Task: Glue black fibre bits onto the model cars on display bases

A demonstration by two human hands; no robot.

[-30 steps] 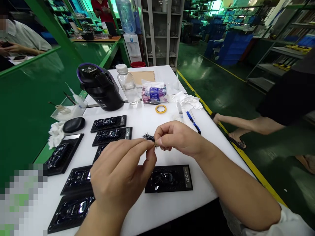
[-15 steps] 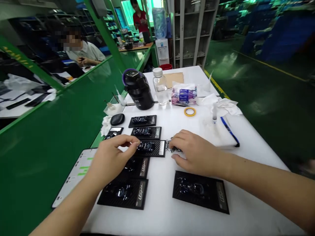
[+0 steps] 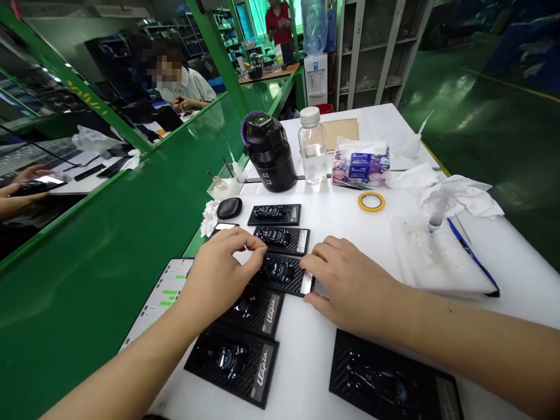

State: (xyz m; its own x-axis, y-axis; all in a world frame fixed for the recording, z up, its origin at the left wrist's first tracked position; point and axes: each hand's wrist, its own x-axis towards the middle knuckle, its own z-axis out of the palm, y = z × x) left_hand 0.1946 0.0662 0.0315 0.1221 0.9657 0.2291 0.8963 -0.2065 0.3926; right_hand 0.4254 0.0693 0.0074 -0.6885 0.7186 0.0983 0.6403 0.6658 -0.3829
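Several black carbon-weave plaques, each with a small glossy car on it, lie in a column on the white table (image 3: 350,221). My left hand (image 3: 221,271) hovers over the third plaque (image 3: 284,272), thumb and forefinger pinched together at its upper left edge; what they pinch is too small to make out. My right hand (image 3: 350,283) lies palm down on the table with its fingers stretched out and touching that plaque's silver right end. More plaques lie above (image 3: 282,237) and below (image 3: 256,309) it, and one sits near my right forearm (image 3: 389,385).
Behind the plaques stand a black jug (image 3: 269,154), a water bottle (image 3: 312,146), a tissue pack (image 3: 361,163) and a yellow tape ring (image 3: 371,201). A syringe (image 3: 437,213) and a white board (image 3: 441,262) lie to the right, a phone (image 3: 160,294) to the left. A seated person is beyond the green partition (image 3: 109,233).
Both hands came down from pinching a small black tangle in the air. The left now pinches over a plaque, the right lies flat beside it. The view swung left.
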